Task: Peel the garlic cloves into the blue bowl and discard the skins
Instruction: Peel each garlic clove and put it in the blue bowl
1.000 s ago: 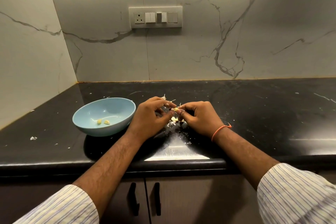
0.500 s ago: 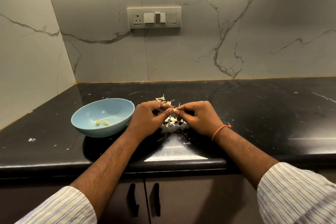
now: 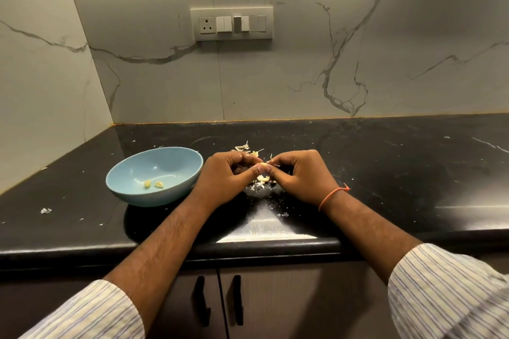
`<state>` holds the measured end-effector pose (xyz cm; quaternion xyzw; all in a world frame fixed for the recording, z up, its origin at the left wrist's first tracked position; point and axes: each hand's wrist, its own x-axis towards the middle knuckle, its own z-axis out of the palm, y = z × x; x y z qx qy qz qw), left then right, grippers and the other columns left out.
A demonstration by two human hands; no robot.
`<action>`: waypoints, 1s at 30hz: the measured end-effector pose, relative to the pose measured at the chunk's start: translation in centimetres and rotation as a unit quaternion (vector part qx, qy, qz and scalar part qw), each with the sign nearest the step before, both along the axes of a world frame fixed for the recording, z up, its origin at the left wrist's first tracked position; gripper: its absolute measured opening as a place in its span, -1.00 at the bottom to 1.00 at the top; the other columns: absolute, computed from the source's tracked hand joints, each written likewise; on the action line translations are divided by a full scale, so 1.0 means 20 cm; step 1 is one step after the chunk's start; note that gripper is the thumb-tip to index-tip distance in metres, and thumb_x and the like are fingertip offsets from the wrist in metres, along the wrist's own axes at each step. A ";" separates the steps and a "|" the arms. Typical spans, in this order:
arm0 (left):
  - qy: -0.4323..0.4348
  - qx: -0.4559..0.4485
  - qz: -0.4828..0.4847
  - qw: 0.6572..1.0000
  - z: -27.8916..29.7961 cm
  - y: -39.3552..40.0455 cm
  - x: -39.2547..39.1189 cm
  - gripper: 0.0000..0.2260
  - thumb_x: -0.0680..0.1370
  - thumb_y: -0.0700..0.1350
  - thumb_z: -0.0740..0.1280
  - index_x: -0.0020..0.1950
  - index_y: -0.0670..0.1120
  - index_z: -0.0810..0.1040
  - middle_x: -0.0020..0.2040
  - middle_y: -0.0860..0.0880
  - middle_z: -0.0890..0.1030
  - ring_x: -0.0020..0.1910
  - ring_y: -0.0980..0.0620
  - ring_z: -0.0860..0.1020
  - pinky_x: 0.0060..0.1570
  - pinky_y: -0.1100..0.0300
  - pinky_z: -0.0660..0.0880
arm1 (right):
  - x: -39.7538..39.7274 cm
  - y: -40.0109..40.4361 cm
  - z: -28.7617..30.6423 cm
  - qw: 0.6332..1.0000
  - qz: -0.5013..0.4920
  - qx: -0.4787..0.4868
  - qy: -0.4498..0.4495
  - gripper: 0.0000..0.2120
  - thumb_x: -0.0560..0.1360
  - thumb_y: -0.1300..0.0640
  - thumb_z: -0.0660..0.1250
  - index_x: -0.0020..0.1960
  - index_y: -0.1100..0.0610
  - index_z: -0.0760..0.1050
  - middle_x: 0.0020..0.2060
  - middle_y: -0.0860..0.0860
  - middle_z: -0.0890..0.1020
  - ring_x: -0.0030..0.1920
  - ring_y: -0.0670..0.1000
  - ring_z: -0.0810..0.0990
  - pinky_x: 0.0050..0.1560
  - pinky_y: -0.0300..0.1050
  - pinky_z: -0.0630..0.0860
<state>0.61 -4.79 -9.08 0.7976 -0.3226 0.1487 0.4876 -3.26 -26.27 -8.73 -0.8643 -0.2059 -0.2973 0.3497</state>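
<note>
Camera dipped slightly; both hands pinch a garlic clove [image 3: 263,164] over black counter [image 3: 385,173] (skin-littered).

No readable txt anywhere

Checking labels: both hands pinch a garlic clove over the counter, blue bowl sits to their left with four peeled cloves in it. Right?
Not quite. The head view shows two peeled cloves in the blue bowl, not four. The rest holds: left hand and right hand pinch a garlic clove over the counter, bowl to their left.
</note>
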 end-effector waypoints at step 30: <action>-0.035 -0.007 0.003 0.999 0.02 0.00 -0.05 -0.80 0.55 -0.04 0.57 0.16 -0.02 0.78 -0.03 0.10 0.78 -0.03 0.13 0.75 0.04 0.03 0.71 | -0.01 0.03 0.01 0.992 -0.064 -0.057 -0.092 -0.80 0.48 -0.08 0.44 -0.17 -0.02 0.79 -0.36 -0.13 0.69 -0.34 -0.12 0.58 -0.35 -0.10 0.53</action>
